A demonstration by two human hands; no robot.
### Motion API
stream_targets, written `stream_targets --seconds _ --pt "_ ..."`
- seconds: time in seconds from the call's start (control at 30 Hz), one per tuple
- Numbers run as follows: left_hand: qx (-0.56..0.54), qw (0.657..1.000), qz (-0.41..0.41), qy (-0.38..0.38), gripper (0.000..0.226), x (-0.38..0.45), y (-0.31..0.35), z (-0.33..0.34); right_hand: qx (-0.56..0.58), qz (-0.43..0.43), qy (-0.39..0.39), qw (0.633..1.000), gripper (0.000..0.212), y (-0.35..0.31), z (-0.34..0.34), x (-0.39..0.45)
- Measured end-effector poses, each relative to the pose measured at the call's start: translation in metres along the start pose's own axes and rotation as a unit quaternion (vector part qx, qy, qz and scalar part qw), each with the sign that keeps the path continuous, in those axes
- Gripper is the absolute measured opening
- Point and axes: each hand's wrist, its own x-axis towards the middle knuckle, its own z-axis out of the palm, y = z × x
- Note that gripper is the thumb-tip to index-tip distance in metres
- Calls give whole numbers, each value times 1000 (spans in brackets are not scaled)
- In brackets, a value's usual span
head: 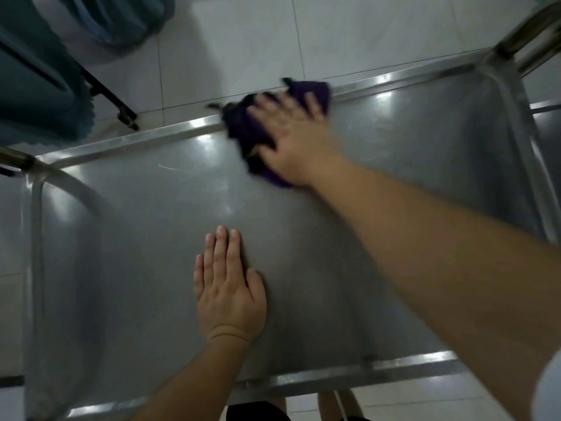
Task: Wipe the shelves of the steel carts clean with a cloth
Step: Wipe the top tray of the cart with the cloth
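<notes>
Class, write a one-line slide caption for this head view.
Right hand presses purple cloth along steel shelf; left hand rests flat.

White tiled floor [249, 41], teal fabric [33, 95]

Institutional or clinical-looking service room, pale glossy tiled floor [243, 41], stainless steel cart [151, 208] with raised rim and tubular corner posts, teal fabric [39, 95] draped over a dark-framed piece of furniture beside it, dim even indoor light

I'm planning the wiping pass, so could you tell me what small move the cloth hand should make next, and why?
Probably sweep the cloth back toward the body: the right hand presses it at the shelf's far rim, while the left hand rests flat near the middle.
</notes>
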Motion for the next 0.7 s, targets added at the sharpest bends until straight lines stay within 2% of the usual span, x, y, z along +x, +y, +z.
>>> stream_targets --seconds 0.17,0.2,0.27,0.33,0.43,0.57,0.7 --pt "-1 1000 4 3 72 1 -1 0 15 241 59 969 71 168 -41 -48" --pt "0 1000 4 5 72 1 -1 1 19 262 50 964 71 195 -51 -62" --pt "2 1000 5 7 72 3 0 0 6 248 18 969 73 227 -66 -86" --pt "3 1000 6 5 72 3 0 0 4 221 -6 975 74 232 -71 -105" --pt "1 1000 10 0 73 3 0 -2 23 232 -5 972 75 217 -57 -150" --pt "-2 1000 15 22 73 2 2 -2 54 261 11 964 76 185 -25 -252" --pt "-12 1000 11 15 73 2 3 -3 50 299 -37 952 76 144 10 -374"
